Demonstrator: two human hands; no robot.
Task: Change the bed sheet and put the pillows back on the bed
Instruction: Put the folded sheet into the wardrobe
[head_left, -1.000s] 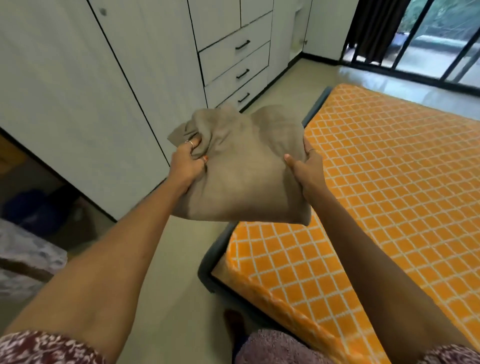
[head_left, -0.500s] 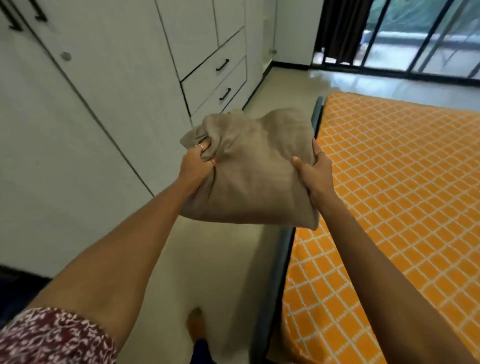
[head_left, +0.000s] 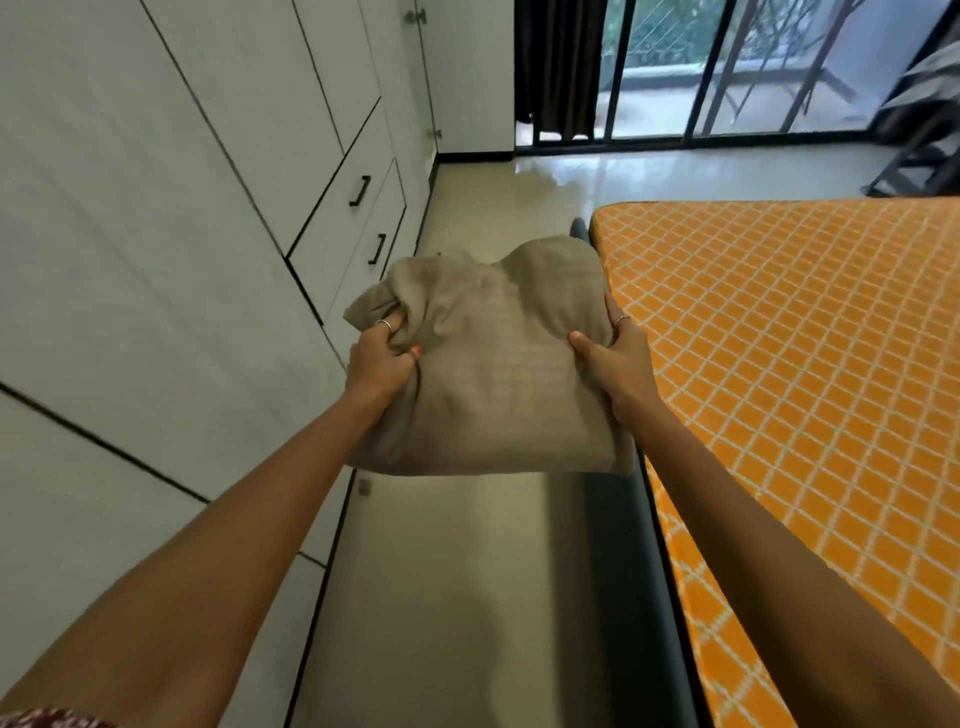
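A folded beige bed sheet (head_left: 493, 364) is held in the air in front of me, over the floor beside the bed. My left hand (head_left: 382, 358) grips its bunched left edge with curled fingers. My right hand (head_left: 615, 358) grips its right edge, thumb on top and fingers wrapped behind. The bare mattress (head_left: 789, 364), orange with a white diamond pattern, lies to the right on a dark bed frame (head_left: 628, 545). No pillows are in view.
White wardrobe doors and drawers with black handles (head_left: 358, 189) line the left side. A narrow strip of glossy floor (head_left: 452, 597) runs between wardrobe and bed. Glass doors with dark bars (head_left: 727, 67) and a dark curtain (head_left: 561, 67) stand at the far end.
My view has swung up and along the aisle beside the bed toward the glass doors. Both hands keep the same hold on the folded sheet, which stays in front of me.
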